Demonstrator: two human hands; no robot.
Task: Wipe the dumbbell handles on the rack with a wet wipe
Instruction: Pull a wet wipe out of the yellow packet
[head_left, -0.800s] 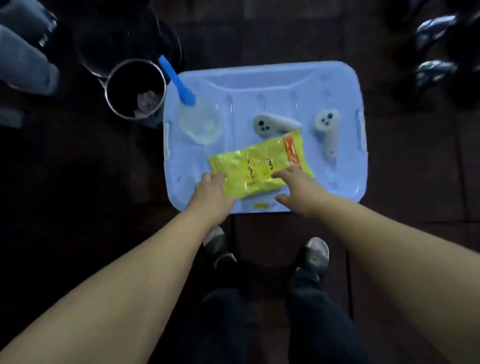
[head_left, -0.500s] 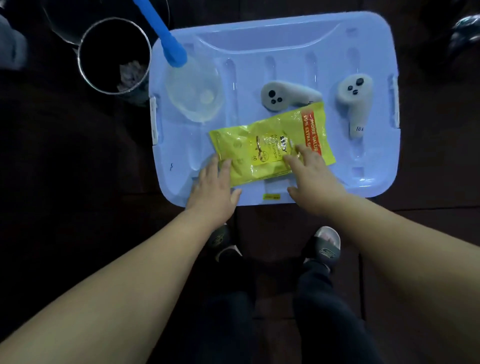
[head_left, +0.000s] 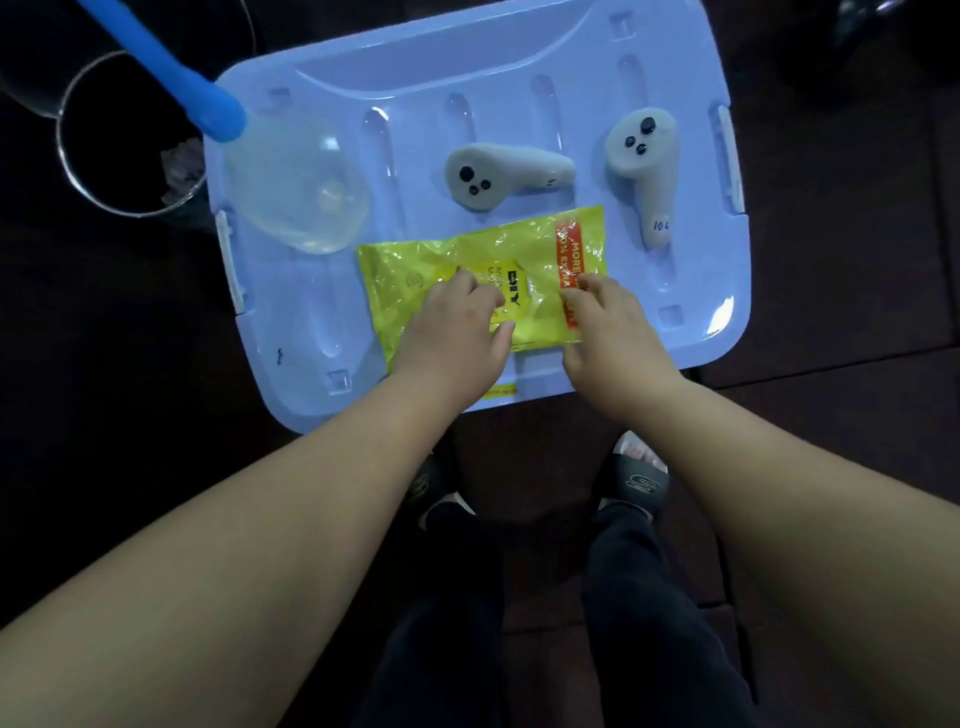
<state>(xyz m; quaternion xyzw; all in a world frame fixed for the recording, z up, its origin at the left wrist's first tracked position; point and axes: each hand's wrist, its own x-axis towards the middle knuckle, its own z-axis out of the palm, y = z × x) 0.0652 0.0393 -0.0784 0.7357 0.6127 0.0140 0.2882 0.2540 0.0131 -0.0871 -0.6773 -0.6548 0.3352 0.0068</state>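
A glossy yellow plastic wet-wipe packet with a red band (head_left: 483, 270) lies flat on the pale blue plastic bin lid (head_left: 519, 67), at about 6 o'clock on it. The left hand (head_left: 457, 332) rests palm-down on the packet's middle, fingers curled at its flap. The right hand (head_left: 613, 332) presses the packet's red end, fingers bent; whether either pinches the film cannot be told. Two grey handheld controllers (head_left: 506, 174) lie at 1 o'clock. A clear plastic scoop with a blue handle (head_left: 296, 187) sits at 10 o'clock.
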